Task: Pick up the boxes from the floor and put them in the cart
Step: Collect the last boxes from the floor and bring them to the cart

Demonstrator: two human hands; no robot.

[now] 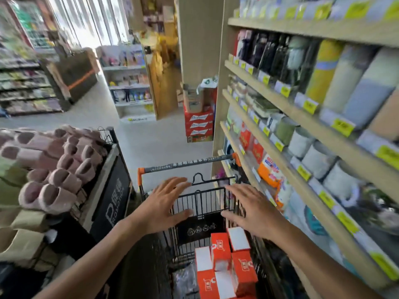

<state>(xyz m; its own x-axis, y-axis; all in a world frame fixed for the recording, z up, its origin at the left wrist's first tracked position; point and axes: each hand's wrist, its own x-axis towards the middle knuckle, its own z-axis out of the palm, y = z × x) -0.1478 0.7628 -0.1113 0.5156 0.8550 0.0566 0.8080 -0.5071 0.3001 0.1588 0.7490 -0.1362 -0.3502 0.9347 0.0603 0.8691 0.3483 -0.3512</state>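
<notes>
Both hands are held out over the black wire shopping cart (pixel 207 203), which stands in a narrow aisle. The left hand (pixel 164 203) has its fingers spread and straight, grasping nothing, above the cart's folding child-seat panel. The right hand (pixel 248 210) is likewise released, fingers extended, above the panel's right side. Whether either hand touches the wire cannot be told.

Several orange-and-white cardboard boxes (pixel 224 262) already lie in the cart's basket, packed close together against its right side, below and just nearer than the hands. A crumpled clear plastic bag (pixel 185 279) lies beside them on the left. The cart's grey handle bar with orange end caps (pixel 187 164) runs across beyond the hands.

Tight on the left stands a display bin with a black promotion sign (pixel 112 203), heaped with pink and brown plush slippers (pixel 54 169). Tight on the right runs a tall wooden shelf unit (pixel 302 134) with yellow price tags, carrying rolled towels, bottles and orange packets; its edge sits just beside the cart.

Beyond the cart the pale floor (pixel 151 143) opens out. Against the shelf unit's far end is a stack of red beer cases (pixel 199 124) with brown cartons on top. Farther back stand more store shelves (pixel 129 83), blurred.
</notes>
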